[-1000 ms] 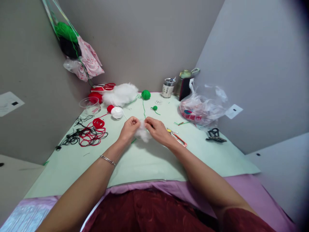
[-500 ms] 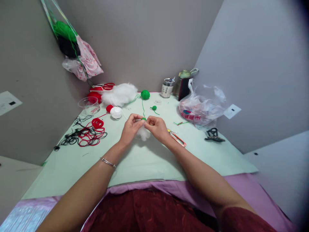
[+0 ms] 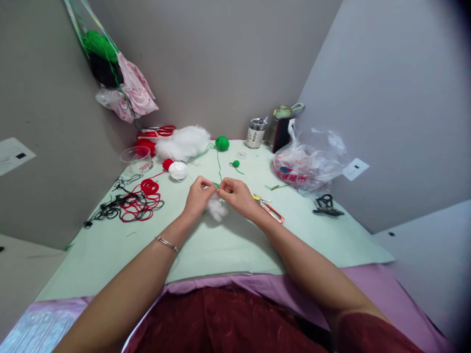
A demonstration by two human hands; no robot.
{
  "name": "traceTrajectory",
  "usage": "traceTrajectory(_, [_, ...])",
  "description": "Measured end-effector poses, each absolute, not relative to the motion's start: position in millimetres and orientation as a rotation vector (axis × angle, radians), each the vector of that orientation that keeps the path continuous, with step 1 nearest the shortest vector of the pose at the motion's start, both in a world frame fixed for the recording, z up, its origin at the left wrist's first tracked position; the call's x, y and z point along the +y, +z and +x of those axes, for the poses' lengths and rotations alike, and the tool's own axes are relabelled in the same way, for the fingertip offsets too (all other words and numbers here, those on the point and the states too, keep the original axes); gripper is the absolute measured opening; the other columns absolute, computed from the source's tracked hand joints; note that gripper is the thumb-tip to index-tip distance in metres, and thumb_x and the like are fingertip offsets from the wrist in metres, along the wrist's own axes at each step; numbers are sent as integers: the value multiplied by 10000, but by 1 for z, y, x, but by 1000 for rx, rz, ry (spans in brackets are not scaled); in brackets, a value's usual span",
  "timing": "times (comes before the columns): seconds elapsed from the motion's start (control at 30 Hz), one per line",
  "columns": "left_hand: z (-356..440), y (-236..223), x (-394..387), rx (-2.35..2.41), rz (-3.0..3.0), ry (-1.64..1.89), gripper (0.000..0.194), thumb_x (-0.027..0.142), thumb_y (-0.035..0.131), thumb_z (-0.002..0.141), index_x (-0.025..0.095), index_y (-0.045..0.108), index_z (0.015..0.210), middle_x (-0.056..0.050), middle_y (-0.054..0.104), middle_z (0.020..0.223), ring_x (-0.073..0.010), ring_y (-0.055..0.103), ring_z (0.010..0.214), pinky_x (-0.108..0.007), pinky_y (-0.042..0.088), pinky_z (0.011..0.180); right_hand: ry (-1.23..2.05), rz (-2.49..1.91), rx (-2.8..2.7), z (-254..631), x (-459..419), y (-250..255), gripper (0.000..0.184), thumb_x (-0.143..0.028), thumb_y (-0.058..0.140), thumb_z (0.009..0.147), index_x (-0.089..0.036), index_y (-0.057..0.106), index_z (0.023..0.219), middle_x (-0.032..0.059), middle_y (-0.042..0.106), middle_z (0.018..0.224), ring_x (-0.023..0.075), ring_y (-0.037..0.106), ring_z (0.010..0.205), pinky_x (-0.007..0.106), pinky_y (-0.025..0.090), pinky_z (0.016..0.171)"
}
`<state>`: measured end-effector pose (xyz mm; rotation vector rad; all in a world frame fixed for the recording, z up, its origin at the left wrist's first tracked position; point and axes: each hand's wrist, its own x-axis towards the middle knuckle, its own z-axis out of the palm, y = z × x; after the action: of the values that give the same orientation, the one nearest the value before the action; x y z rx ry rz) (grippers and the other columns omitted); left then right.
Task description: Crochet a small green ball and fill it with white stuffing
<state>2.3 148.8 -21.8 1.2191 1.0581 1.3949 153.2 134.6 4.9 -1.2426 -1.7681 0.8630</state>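
The left hand (image 3: 198, 196) pinches a small green piece (image 3: 216, 185) over the middle of the bench (image 3: 228, 250). The right hand (image 3: 236, 195) has its fingers pressed together right by it, but it is too small to tell what they grip. White fluff (image 3: 216, 209) shows just below both hands. Green yarn runs from the green ball (image 3: 222, 143) down to the hands.

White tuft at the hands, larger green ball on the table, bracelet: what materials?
Tuft: matte, probably polyester or cotton stuffing; wispy edges.
Green ball: likely yarn, soft-looking; a strand trails from it.
Bracelet: polished, silvery, likely metal; bright highlights.
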Motion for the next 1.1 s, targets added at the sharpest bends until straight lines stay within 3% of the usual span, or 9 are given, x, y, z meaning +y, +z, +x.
traceTrajectory(0.2, [3,-13,143,932,1150,1275,274,433,742,773,185,631,807,-13,655,770,-145,578,664,-255,437,593,822,-1343,-1674,166,148,-2,225,-371,595,784,-217,531,633,-50,484,540,117,390,537,261,266,530])
traceTrajectory(0.37, [2,-14,145,917,1141,1224,351,367,841,651,181,632,862,5,652,756,-129,564,619,-236,412,553,806,-1319,-1684,168,151,-3,224,-376,567,816,-216,534,662,-49,477,547,120,389,540,265,271,537])
traceTrajectory(0.53, [-1,-17,151,969,1188,1289,286,317,805,652,185,593,792,22,627,701,-127,545,592,-245,410,559,769,-1233,-1767,160,136,5,206,-345,536,874,-215,556,714,-42,489,600,136,408,606,279,287,606])
traceTrajectory(0.67, [0,-22,152,1017,1241,1401,261,223,777,668,199,542,779,-5,686,865,-135,603,676,-261,454,631,802,-1188,-1801,153,130,5,204,-354,573,868,-216,550,720,-42,506,620,133,414,614,279,291,615])
traceTrajectory(0.9, [6,-25,144,953,1281,1471,285,256,761,748,220,503,862,-27,683,1049,-123,624,703,-269,493,661,899,-1220,-1695,155,146,-5,398,-584,561,852,-225,512,688,-62,408,547,114,320,517,268,255,500])
traceTrajectory(1.1, [3,-18,145,875,1293,1391,254,387,753,803,194,596,853,-72,720,1076,-172,673,867,-294,529,764,773,-1268,-1669,160,147,-5,286,-441,626,825,-224,520,673,-66,396,544,118,328,540,273,238,539])
